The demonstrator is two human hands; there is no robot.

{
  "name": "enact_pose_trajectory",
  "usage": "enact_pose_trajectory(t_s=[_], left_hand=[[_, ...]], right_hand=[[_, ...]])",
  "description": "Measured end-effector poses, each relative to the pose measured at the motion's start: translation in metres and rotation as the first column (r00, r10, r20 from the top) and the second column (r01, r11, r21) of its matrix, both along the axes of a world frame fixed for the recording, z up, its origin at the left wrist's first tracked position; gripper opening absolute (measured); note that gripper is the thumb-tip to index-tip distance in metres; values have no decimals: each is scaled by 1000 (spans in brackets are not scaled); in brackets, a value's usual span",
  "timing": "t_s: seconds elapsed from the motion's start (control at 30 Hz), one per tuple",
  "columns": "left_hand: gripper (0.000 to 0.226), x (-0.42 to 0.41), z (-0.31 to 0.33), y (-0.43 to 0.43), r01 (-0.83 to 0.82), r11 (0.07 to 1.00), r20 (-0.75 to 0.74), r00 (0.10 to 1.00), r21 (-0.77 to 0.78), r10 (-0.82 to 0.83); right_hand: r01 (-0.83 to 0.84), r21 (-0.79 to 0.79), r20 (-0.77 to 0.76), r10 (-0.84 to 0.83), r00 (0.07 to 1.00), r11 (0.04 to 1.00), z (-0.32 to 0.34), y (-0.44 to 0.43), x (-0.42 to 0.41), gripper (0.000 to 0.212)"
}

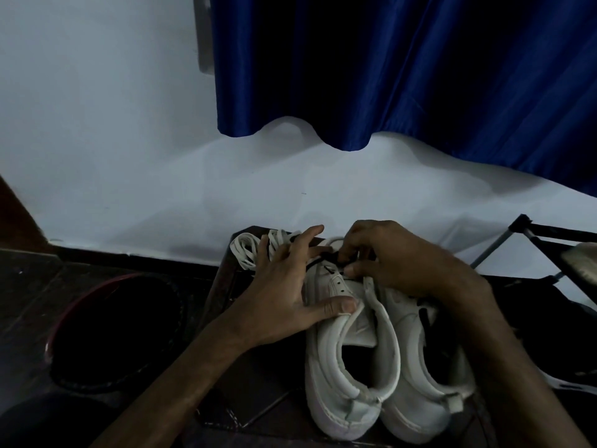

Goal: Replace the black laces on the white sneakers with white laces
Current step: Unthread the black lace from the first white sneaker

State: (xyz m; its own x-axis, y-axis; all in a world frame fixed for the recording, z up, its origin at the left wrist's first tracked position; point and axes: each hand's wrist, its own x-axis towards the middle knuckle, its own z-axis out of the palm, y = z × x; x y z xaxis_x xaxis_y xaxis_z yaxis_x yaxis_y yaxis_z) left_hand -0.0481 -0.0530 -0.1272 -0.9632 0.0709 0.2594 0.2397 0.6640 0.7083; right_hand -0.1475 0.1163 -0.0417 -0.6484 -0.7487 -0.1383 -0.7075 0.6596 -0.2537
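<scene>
Two white sneakers (355, 367) side by side on a dark table (277, 376), heels near. Left hand (284, 286) flat on the left shoe, fingers straight and spread, thumb pressing the soft rim. Right hand (397, 260) curled tight, pinching the black lace (318, 261) by the top holes. White laces (248, 250) in a loose pile, just under the left fingertips. Shoe toes hidden under both hands. Right shoe partly hidden by the arm, too dark to make out well.
</scene>
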Motion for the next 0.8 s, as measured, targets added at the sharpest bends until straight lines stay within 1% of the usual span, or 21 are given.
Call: enact_pose_trajectory(t_s=[0.1, 0.17, 0.2, 0.27, 0.3, 0.33, 0.37, 0.43, 0.47, 0.53, 0.6, 0.67, 0.77, 0.8], left_hand=[[108, 0, -1, -1, 0, 1000, -7, 1000, 3, 0], [109, -1, -2, -1, -1, 1000, -9, 1000, 0, 1], [109, -2, -2, -1, 0, 1000, -13, 1000, 0, 0], [108, -3, -3, -1, 1, 1000, -19, 1000, 3, -1], [108, -3, -4, -1, 2, 1000, -21, 1000, 1, -2], [108, -3, -4, 0, 6, 1000, -23, 1000, -1, -6], [108, -3, -5, 0, 11, 1000, -25, 1000, 3, -10], [108, -2, -5, -1, 25, 999, -29, 999, 36, -24], [107, -2, -3, -2, 30, 997, -34, 999, 68, -27], [98, -2, -1, -7, 14, 983, -70, 998, 183, -1], [82, -3, 3, -14, -38, 946, -142, 986, 323, 88], [66, -4, 6, -22, -96, 894, -191, 962, 438, 197], [48, 0, 11, -30, -152, 836, -227, 923, 527, 311], [46, 1, 11, -32, -165, 823, -234, 912, 543, 337]], right_hand=[[20, 1, -20, -20, 1000, 1000, -3, -4, 1, 11], [42, 43, -92, -38, 995, 998, -5, -8, 4, 10], [48, 97, -189, -29, 982, 994, -5, -9, 5, 9], [65, 202, -441, 32, 897, 977, -5, -4, 6, 7], [100, 203, -514, 19, 857, 974, -4, 2, 5, 8], [137, 164, -540, -27, 841, 977, -4, 7, 3, 8], [158, 85, -519, -92, 850, 984, -2, 12, 0, 6], [157, -97, -359, -181, 915, 983, -3, 14, -3, 6], [133, -126, -270, -163, 949, 983, -5, 12, -4, 8], [64, -115, -162, -82, 983, 991, -12, 7, -7, 11], [54, -108, -148, -70, 987, 993, -16, 3, -9, 11], [40, -102, -189, -58, 980, 994, -16, 1, -12, 14], [29, -86, -192, -45, 980, 996, -17, 0, -13, 38], [29, -75, -202, -44, 978, 997, -17, 1, -12, 41]])
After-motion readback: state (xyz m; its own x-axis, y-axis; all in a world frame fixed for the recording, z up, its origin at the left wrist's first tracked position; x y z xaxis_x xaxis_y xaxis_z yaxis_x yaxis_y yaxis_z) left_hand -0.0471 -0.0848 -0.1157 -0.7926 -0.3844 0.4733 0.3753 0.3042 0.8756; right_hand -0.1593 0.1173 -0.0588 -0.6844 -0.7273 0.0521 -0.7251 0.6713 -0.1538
